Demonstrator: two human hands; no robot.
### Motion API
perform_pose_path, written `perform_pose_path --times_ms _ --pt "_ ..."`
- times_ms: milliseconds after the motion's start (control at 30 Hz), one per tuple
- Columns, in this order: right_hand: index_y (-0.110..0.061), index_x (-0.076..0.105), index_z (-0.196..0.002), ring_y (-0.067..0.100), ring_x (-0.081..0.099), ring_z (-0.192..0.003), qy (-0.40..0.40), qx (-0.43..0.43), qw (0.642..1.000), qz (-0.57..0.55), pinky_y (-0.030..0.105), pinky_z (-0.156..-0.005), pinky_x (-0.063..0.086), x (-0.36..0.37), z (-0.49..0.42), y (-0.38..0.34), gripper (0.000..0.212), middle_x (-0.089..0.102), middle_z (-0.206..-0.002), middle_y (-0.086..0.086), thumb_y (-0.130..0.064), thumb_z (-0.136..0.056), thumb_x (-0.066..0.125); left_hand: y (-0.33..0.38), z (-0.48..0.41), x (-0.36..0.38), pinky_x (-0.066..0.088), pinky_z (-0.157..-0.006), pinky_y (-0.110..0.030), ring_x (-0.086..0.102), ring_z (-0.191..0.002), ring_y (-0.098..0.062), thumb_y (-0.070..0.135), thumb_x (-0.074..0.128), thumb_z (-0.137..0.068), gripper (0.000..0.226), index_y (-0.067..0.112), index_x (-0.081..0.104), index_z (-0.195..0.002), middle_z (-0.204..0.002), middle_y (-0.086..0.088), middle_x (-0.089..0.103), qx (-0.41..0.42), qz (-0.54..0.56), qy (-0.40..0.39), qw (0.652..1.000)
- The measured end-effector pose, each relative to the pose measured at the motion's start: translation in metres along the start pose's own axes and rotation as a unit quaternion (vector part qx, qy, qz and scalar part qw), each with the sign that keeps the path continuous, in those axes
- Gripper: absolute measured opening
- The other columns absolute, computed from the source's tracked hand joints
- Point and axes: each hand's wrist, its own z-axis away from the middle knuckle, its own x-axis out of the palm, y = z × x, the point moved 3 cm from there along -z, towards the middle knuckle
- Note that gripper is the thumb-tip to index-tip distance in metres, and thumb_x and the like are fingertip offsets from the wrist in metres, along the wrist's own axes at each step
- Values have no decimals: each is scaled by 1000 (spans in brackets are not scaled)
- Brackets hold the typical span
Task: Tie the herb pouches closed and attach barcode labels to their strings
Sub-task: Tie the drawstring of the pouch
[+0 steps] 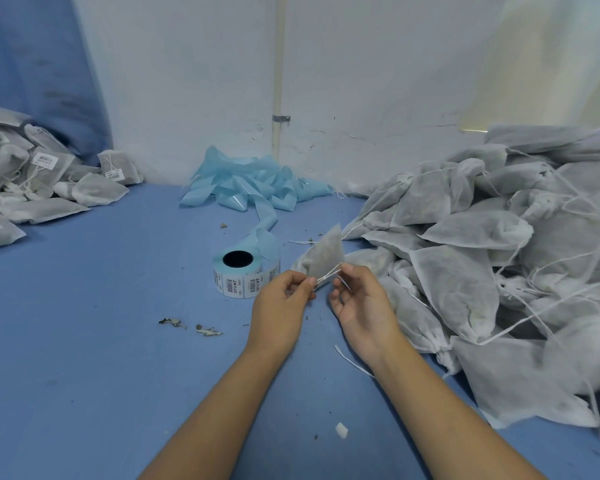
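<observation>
pinching pouch (323, 256) string (328, 273), left hand (281, 299) and right hand (359, 301).

A white pipe (278, 74) runs up the white wall (361, 81). Dry leaf bits (207, 330) lie on the blue table (84, 323). A small white scrap (341, 429) lies there too.

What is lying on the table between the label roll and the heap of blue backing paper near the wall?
In the head view, one strip of backing paper joins the label roll to the heap; a small herb crumb lies beside it.
</observation>
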Motion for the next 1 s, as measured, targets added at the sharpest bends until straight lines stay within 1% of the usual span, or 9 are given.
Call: perform_pose_path --times_ms 133,200,300,467,567,633,700,867,1000 --pt "-12 58 -76 9 52 -64 -30 29 999 -8 19 -64 41 0 -1 1 11 58 -72 -3 -8 -86 56 3 4 -1 42 -72 -14 56 -80 5 20 54 -96 10 19 64 -97 -94 7 67 61 -119 -21 991" --pt "-13 57 -77 10 53 -63 -53 49 997 -21 20 -64 41 2 0 1 2 57 -71 -2 -13 -77 60 4 7 0 43 -84 -27 57 -100 -10 15 49 -96 21 20 60 -113 -110 6 64 108 -210 -37 971" --pt "-12 57 -76 11 55 -62 -95 68 993 -32 21 -63 44 3 1 3 10 58 -71 0 -17 -69 62 11 8 -1 41 -87 -35 54 -112 -28 0 46 -90 38 18 59 -121 -113 -4 62 183 -298 -24 937" --pt "-11 56 -78 11 56 -64 -130 79 988 -19 22 -63 45 4 4 4 13 60 -75 1 -16 -68 63 8 3 -8 17 -112 -40 26 -142 -26 0 43 -89 48 27 54 -128 -127 -1 58 179 -404 -35 896" --pt "-13 57 -74 12 55 -61 -116 74 990 -23 22 -62 44 2 2 3 11 57 -70 0 -14 -65 63 12 6 -9 36 -86 -32 54 -106 -26 11 57 -90 17 17 62 -105 -103 -1 61 207 -362 8 909" --pt "-14 57 -72 12 54 -60 -111 72 991 -27 23 -63 42 1 1 3 9 56 -69 0 -13 -65 62 13 7 -11 40 -68 -33 53 -84 -20 11 63 -86 9 15 60 -94 -94 1 57 194 -314 45 928" --pt "-14 57 -69 12 54 -60 -119 75 990 -27 24 -64 42 0 0 3 7 55 -69 -1 -12 -65 62 12 6 -12 41 -63 -30 46 -77 -11 3 63 -81 15 14 55 -87 -91 3 52 198 -263 65 942" --pt "-17 59 -59 13 54 -61 -129 72 989 -21 22 -59 46 2 1 5 9 56 -68 0 -9 -64 61 19 8 -15 26 -89 2 37 -100 15 -24 47 -67 49 6 58 -105 -115 -1 44 232 -148 83 958" --pt "-17 56 -58 14 56 -58 -99 52 993 -28 20 -54 48 0 -1 2 11 57 -66 1 -7 -62 60 24 6 -22 23 -94 3 36 -117 2 -13 55 -77 44 7 55 -116 -128 -2 42 199 -76 148 966"
